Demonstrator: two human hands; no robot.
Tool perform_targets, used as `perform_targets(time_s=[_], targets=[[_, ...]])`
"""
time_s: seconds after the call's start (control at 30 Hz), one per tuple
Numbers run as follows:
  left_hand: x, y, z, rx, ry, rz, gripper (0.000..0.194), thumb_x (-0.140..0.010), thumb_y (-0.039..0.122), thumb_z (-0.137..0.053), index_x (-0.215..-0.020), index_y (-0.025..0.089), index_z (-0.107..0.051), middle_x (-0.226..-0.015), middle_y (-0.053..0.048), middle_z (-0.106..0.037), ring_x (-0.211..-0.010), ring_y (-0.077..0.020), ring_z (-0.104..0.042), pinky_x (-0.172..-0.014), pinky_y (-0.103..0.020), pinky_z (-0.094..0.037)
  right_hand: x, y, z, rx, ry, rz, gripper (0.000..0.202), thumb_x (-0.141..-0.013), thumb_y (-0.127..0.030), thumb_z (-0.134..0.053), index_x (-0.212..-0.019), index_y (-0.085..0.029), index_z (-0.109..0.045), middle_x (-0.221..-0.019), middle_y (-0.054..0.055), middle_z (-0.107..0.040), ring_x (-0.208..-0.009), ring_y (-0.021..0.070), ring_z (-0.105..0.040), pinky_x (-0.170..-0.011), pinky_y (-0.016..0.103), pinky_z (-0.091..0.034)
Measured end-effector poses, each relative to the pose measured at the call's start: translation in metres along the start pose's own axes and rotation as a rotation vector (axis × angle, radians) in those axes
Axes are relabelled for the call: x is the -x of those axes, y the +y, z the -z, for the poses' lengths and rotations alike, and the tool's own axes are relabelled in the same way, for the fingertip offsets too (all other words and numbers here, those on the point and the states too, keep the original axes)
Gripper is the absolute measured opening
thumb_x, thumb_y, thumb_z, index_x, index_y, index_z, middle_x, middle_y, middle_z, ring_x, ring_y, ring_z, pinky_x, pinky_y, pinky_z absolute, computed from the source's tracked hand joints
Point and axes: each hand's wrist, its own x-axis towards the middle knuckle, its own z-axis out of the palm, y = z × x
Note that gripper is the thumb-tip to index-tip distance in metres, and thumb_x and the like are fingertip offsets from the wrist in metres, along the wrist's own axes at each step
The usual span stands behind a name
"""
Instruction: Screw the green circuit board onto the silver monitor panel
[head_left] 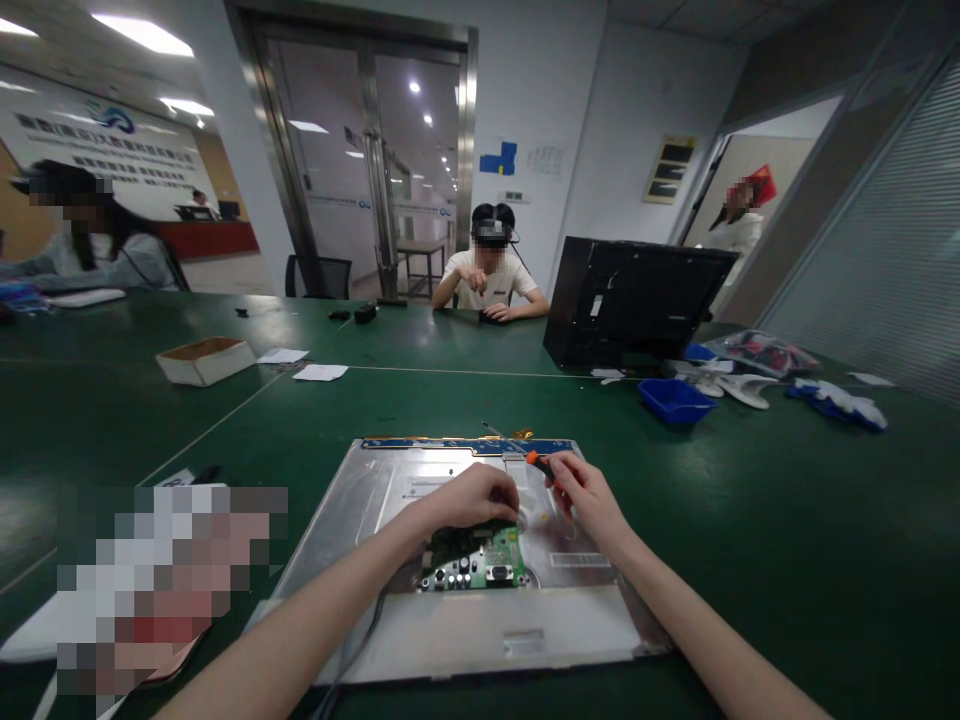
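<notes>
A silver metal display panel [592, 605] lies flat on the green table in front of me. On its middle sits a green circuit board [504, 550], and a narrow blue board [465, 446] runs along its far edge. My left hand [484, 497] is over the circuit board's far side, fingers curled together; whatever they pinch, if anything, is hidden. To its right, my right hand [581, 488] holds a screwdriver [534, 459] with an orange and black handle, its shaft pointing up and left over the panel's far edge.
A black monitor [630, 300] stands at the far right beside a blue tray [675, 400] and gloves [836, 402]. An open carton [206, 362] stands left. A co-worker [491, 270] sits opposite. Dark cables [360, 650] cross the panel's near left part.
</notes>
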Motion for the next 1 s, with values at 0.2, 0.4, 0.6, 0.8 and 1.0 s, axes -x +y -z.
perform_targets(time_s=[0.2, 0.4, 0.6, 0.8, 1.0], targets=[[0.001, -0.003, 0.002, 0.013, -0.011, -0.043, 0.012, -0.076, 0.025, -0.068, -0.082, 0.014, -0.072, -0.077, -0.003, -0.069, -0.071, -0.0131, -0.06, -0.067, -0.019, -0.042, -0.006, -0.01, 0.008, 0.129, -0.019, 0.052, 0.033, -0.085, -0.05, -0.047, -0.082, -0.019, -0.058, -0.06, -0.003, -0.053, -0.042, 0.0083, -0.042, -0.04, 0.022, -0.03], [0.003, -0.007, 0.002, 0.053, -0.011, -0.062, 0.011, -0.076, 0.023, -0.068, -0.083, 0.015, -0.071, -0.077, -0.001, -0.067, -0.072, -0.0122, -0.06, -0.067, -0.018, -0.042, -0.026, -0.081, 0.028, 0.468, -0.014, 0.346, 0.022, -0.074, -0.039, -0.065, -0.085, -0.02, -0.059, -0.08, 0.001, -0.062, -0.072, 0.0155, -0.057, -0.064, 0.027, -0.043], [0.001, -0.01, 0.003, 0.069, -0.048, -0.058, 0.01, -0.075, 0.019, -0.069, -0.083, 0.015, -0.072, -0.076, -0.002, -0.067, -0.072, -0.0129, -0.06, -0.066, -0.019, -0.042, -0.038, -0.139, 0.035, 0.619, 0.052, 0.469, 0.028, -0.07, -0.035, -0.069, -0.09, -0.021, -0.055, -0.084, 0.001, -0.062, -0.071, 0.0159, -0.057, -0.064, 0.027, -0.043], [0.001, -0.012, 0.002, 0.083, -0.034, -0.091, 0.012, -0.078, 0.023, -0.067, -0.085, 0.016, -0.073, -0.079, -0.003, -0.068, -0.073, -0.0133, -0.06, -0.068, -0.019, -0.042, -0.033, -0.146, 0.033, 0.672, -0.024, 0.464, 0.03, -0.074, -0.033, -0.067, -0.096, -0.023, -0.051, -0.078, -0.001, -0.06, -0.061, 0.0127, -0.054, -0.055, 0.024, -0.04], [0.001, -0.014, 0.001, 0.111, -0.039, -0.091, 0.013, -0.078, 0.025, -0.068, -0.087, 0.016, -0.073, -0.08, -0.003, -0.068, -0.075, -0.0137, -0.061, -0.069, -0.019, -0.042, -0.034, -0.139, 0.027, 0.796, -0.313, 0.483, 0.028, -0.075, -0.026, -0.065, -0.098, -0.023, -0.051, -0.081, -0.001, -0.061, -0.066, 0.0125, -0.054, -0.057, 0.023, -0.037]])
